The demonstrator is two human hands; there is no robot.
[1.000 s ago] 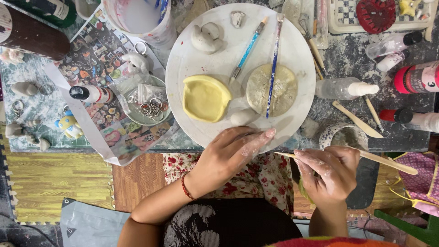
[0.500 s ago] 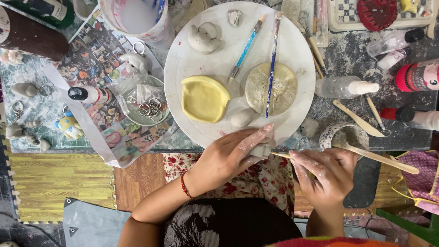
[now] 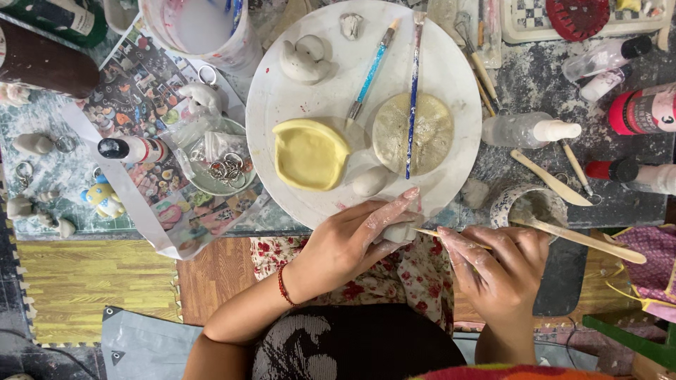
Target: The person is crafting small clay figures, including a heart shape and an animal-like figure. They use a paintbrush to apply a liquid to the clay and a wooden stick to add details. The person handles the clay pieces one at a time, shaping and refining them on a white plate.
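A small pale lump of clay (image 3: pixel 400 231) is being gripped by the left hand (image 3: pixel 350 243) just below the near rim of the round white plate (image 3: pixel 296 98), over the floral cloth (image 3: pixel 415 271). The lump is looking smooth and greyish white, mostly hidden by the clay-smeared fingers (image 3: pixel 391 211). Its right side is being touched by the tip of a thin wooden modelling tool (image 3: pixel 535 229), which is being pinched in the right hand (image 3: pixel 501 267), right of the lump. On the plate, a yellow clay dish (image 3: pixel 310 153) and a second pale lump (image 3: pixel 370 181) are lying. Compared with the earlier frames, both hands are being kept almost where they were, the tool tip being brought slightly closer to the lump.
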